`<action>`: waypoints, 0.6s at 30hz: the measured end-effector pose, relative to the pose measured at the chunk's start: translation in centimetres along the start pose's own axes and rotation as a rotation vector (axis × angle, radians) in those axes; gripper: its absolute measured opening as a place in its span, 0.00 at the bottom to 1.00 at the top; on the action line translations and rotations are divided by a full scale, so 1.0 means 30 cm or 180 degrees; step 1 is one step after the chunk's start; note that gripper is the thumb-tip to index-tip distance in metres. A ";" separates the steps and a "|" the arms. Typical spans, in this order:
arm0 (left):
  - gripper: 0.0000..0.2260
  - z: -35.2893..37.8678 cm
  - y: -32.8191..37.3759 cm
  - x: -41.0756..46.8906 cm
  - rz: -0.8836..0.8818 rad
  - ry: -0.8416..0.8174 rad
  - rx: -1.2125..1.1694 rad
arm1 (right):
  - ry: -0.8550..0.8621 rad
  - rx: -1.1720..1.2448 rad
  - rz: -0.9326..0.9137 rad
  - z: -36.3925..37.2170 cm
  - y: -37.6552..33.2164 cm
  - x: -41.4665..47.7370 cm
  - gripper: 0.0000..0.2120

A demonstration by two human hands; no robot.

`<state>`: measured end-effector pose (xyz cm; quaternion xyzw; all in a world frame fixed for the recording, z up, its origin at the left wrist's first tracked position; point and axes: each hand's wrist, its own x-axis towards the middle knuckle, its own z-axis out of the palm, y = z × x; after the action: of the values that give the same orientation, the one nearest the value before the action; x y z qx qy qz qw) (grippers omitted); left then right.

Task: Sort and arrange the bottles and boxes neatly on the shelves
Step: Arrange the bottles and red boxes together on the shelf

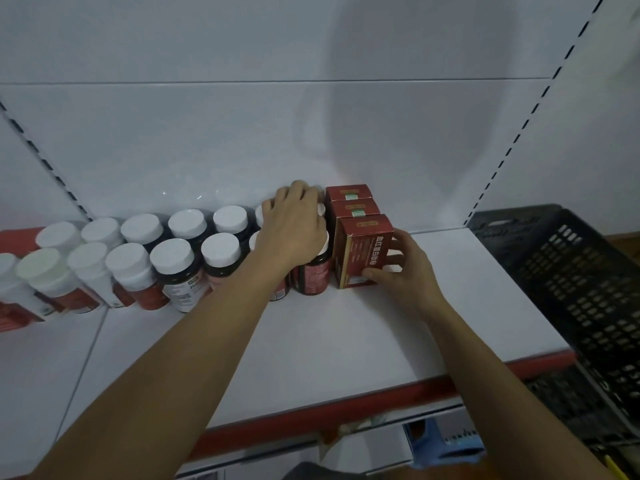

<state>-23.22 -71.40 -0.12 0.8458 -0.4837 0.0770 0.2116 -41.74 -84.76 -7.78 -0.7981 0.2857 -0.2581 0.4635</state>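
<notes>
Three dark-red cardboard boxes (355,206) stand upright in single file at the centre of the frame, long axes vertical, the file running from the front toward the back panel of the white metal shelf (346,341). The front box (363,258) turns its printed face toward the camera and slightly right, with the lettering running down it. The right hand (405,271) grips this box, thumb low on the printed face and fingers curled round its right side. Just left of the boxes, two rows of white-capped dark plastic bottles (221,251) stretch toward the left edge. The left hand (294,226) lies palm-down on the caps at the rows' right end, fingers spread, clasping nothing. At right sits a black plastic lattice crate (571,271).
</notes>
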 end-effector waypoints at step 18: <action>0.17 -0.029 0.028 -0.009 -0.0001 -0.0148 0.0338 | 0.0098 -0.0733 -0.0464 0.092 0.009 -0.068 0.25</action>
<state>-24.01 -71.18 0.82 0.8575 -0.4836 0.0828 0.1550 -41.35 -81.82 -9.54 -0.8606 0.2617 -0.2688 0.3444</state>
